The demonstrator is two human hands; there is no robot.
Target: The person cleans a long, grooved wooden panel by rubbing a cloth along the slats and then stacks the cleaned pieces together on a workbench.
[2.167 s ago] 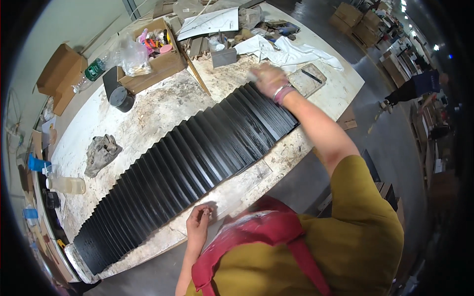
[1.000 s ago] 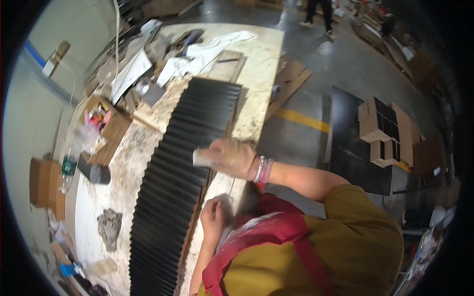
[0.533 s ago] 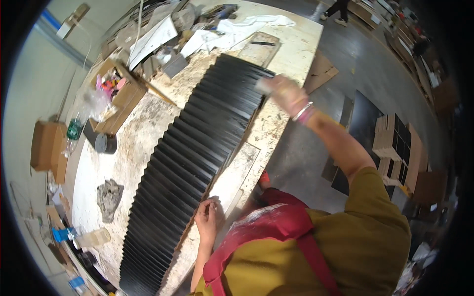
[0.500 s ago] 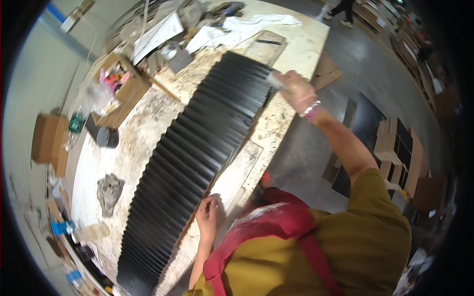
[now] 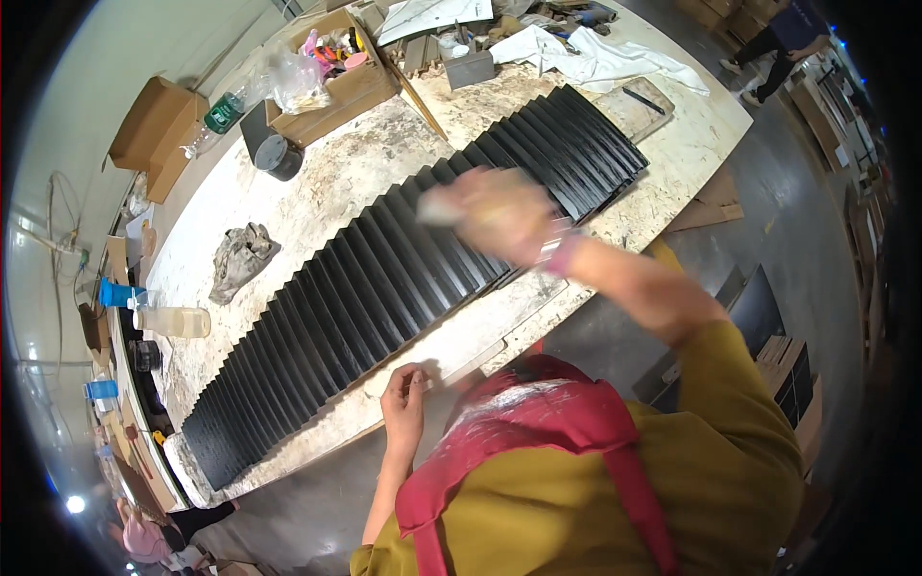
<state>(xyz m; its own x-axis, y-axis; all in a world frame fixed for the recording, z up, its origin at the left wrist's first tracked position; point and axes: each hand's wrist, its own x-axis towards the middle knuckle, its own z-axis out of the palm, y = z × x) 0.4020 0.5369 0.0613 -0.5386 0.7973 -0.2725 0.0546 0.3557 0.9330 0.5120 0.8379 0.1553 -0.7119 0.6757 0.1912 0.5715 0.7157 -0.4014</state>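
Note:
A long black panel (image 5: 355,278) with ridges like corrugations lies diagonally over the worktable (image 5: 173,259). Above the middle of its ridges is my right hand (image 5: 504,213), smeared by motion, closed on a small pale block whose exact kind I cannot make out. Whether the block touches the ridges is unclear. My left hand (image 5: 403,394) rests by the near table edge, off the panel, with its fingers curled in. Anything inside those fingers is hidden.
A crumpled grey rag (image 5: 240,261) and a dark round tub (image 5: 279,156) sit beyond the panel. Farther back are a cardboard box (image 5: 360,91) of small items and white cloth (image 5: 595,58). A bottle of cloudy liquid (image 5: 178,322) lies left. Another person (image 5: 788,38) stands far right.
My right hand has moved from the panel's far right end back toward its middle, still gripping the pale block. The view has turned, showing more of the table's left end. My left hand stays by the edge.

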